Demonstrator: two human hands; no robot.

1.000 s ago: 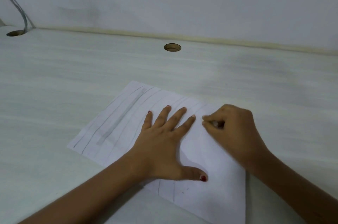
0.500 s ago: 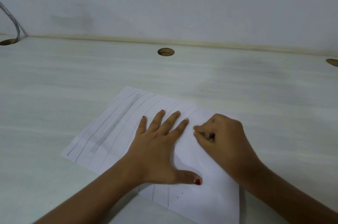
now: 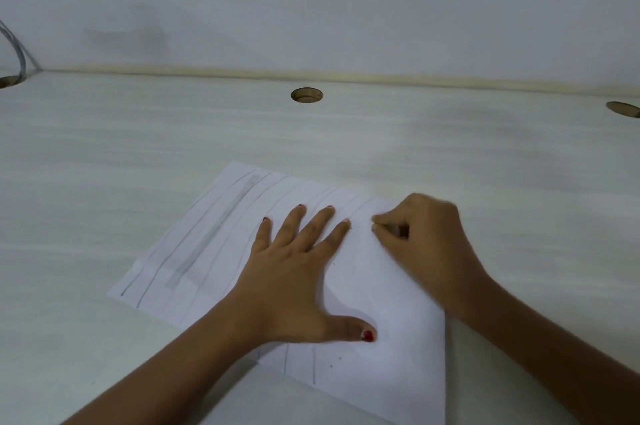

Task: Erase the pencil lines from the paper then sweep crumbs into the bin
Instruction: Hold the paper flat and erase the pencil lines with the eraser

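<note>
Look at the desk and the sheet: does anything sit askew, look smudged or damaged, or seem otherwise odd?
The paper lies turned at an angle to the desk edge. A broad grey smudged band runs along its left part among the pencil lines. No tear shows. The left hand presses it flat; the right hand is closed on something small.

No readable text; paper (image 3: 381, 303) bears only pencil lines (image 3: 194, 237).

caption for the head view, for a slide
Left hand pins the paper flat while the right hand rubs at its pencil lines.
</note>
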